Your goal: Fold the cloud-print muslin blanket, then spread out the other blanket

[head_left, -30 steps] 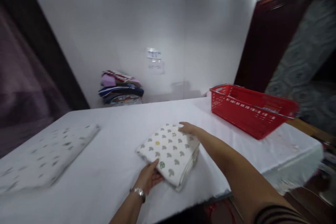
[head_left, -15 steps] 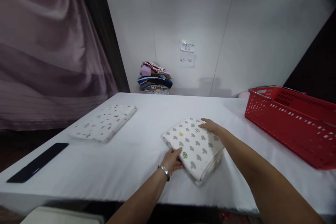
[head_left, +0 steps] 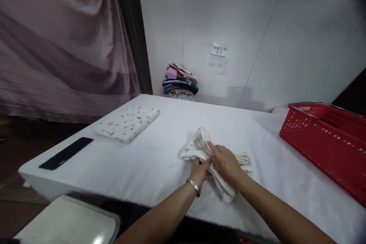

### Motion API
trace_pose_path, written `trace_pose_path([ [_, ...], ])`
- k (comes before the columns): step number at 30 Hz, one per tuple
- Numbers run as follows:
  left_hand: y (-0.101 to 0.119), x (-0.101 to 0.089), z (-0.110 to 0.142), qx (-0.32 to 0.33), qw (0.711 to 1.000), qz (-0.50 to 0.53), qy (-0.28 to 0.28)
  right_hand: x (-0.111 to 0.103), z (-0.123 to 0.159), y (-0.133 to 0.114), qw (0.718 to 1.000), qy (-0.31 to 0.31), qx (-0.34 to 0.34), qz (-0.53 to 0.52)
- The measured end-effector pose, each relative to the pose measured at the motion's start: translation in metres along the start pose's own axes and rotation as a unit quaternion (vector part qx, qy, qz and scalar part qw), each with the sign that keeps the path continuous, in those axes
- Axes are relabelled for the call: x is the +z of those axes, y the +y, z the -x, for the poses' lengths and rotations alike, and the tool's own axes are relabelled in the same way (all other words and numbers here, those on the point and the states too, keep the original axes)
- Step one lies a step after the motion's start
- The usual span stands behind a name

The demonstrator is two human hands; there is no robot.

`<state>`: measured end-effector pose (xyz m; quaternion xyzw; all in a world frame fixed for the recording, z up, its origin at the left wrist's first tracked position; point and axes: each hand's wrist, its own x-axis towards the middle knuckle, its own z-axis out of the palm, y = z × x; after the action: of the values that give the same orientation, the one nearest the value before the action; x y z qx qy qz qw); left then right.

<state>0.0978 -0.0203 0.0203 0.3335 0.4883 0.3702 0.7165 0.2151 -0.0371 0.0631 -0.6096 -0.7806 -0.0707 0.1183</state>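
Hands point(head_left: 214, 167) clutching soft, bunched mushroom-print cloth point(head_left: 204, 148) on smooth white tabletop point(head_left: 166, 122).

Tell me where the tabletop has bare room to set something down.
On the white table, bare patches lie between the folded cloth and bunched cloth, and between the bunched cloth and red basket. It is crowded where both hands grip the bunched cloth.

Left of the hands point(head_left: 225, 162), a glossy black flat slab point(head_left: 66, 153) and a folded white cloth with grey prints point(head_left: 130, 122) lie on the white-covered table point(head_left: 120, 171). Beyond the hands are a multicoloured fabric stack point(head_left: 180, 84) and a white paper reading "45–50" point(head_left: 216, 66); right, a red perforated plastic basket point(head_left: 328, 148).
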Motion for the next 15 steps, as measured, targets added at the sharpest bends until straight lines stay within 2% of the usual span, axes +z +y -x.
trace_pose_path([
  [3, -0.003, -0.004, 0.002, 0.003, 0.999, 0.043, -0.008, 0.005, 0.016, -0.01, 0.999, 0.032, -0.019, -0.026],
  [7, 0.0, -0.01, 0.007, 0.003, 0.996, 0.077, -0.042, 0.008, 0.029, -0.01, 0.998, 0.048, -0.031, -0.008],
  [12, 0.01, -0.012, 0.021, 0.013, 0.995, 0.042, -0.085, 0.013, 0.033, -0.012, 0.997, 0.054, -0.022, 0.043],
  [15, 0.011, -0.013, 0.024, 0.023, 0.995, 0.009, -0.094, 0.018, 0.032, -0.012, 0.996, 0.054, -0.011, 0.067],
])
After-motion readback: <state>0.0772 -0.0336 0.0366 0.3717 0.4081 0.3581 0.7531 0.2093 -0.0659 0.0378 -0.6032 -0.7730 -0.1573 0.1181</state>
